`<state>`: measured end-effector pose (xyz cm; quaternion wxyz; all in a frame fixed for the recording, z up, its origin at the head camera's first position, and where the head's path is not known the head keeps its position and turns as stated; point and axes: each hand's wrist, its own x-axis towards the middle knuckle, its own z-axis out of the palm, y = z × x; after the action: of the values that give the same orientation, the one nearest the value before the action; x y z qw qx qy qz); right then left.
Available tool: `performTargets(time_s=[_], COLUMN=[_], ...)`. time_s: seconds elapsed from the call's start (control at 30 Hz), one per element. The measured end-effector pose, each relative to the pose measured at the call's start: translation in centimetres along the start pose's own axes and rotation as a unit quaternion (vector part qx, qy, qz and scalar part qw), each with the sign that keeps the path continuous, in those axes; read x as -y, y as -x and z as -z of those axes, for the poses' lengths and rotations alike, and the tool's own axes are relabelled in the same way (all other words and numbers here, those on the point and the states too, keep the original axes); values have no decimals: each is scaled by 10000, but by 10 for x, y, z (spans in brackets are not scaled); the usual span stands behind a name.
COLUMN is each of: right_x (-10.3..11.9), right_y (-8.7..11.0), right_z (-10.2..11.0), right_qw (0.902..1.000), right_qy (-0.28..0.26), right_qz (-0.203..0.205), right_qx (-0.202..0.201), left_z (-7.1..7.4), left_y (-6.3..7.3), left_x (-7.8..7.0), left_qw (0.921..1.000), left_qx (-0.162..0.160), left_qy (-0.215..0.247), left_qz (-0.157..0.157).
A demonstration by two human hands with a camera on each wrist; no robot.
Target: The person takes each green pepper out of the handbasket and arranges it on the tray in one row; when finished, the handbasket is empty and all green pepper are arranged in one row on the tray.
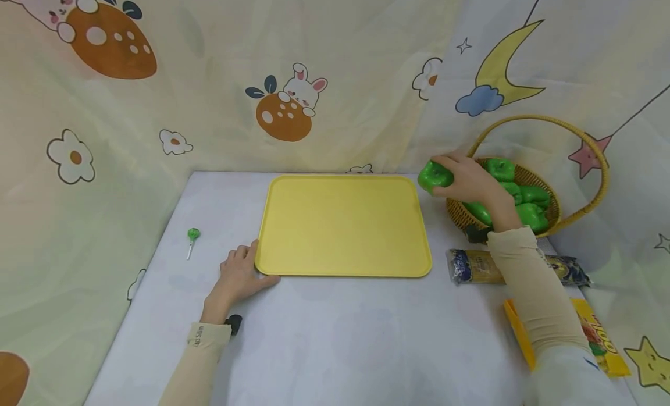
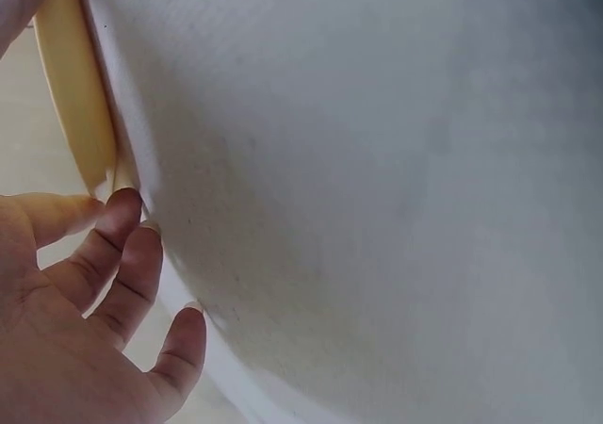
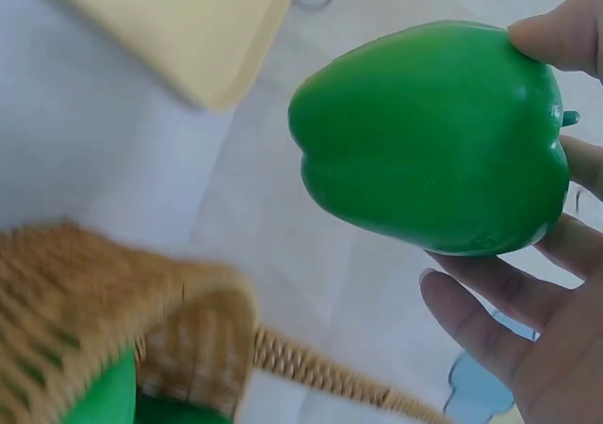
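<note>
Well, my right hand (image 1: 463, 176) grips a green pepper (image 1: 434, 177) with thumb and fingers, between the yellow tray (image 1: 345, 225) and the basket (image 1: 454, 214). More green peppers (image 1: 533, 218) sit inside the basket. My left hand (image 1: 241, 272) touches the tray's near left corner with loose fingers. I see a noodle bag (image 1: 475, 266) near the basket and a lollipop (image 1: 193, 235) left of the tray.

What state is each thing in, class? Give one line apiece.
Green bell pepper: held in the right hand
Yellow tray: lying flat, left hand touching its corner
Wicker basket: upright, holding green peppers
Green lollipop: lying down
Blue-and-gold packet: lying flat, partly hidden
Yellow packet: partly hidden, seal unclear
</note>
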<state>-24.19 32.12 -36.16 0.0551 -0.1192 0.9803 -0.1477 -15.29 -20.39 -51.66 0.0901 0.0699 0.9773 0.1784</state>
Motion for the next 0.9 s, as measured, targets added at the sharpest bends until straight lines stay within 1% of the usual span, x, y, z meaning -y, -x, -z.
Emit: performTargets(time_s=[0.27, 0.43, 0.67, 0.77, 0.9], right_x=[23, 38, 54, 60, 64], right_y=[-13, -23, -33, -36, -40], right_z=[-30, -53, -83, -93, -104], right_qw=[9979, 9958, 9890, 9863, 9852], right_qy=[-376, -535, -966, -1101, -1085], right_qz=[516, 727, 1095, 1191, 1268], right_qx=[114, 158, 237, 306, 379], left_z=[0, -1, -3, -3, -3], left_y=[0, 0, 0, -1, -1], left_x=[-2, -1, 1, 2, 2], left_qw=[10000, 9999, 9999, 9999, 10000], left_qx=[25, 27, -46, -69, -61], left_qy=[-23, -78, -70, -48, -21], left_qz=[57, 91, 68, 58, 63])
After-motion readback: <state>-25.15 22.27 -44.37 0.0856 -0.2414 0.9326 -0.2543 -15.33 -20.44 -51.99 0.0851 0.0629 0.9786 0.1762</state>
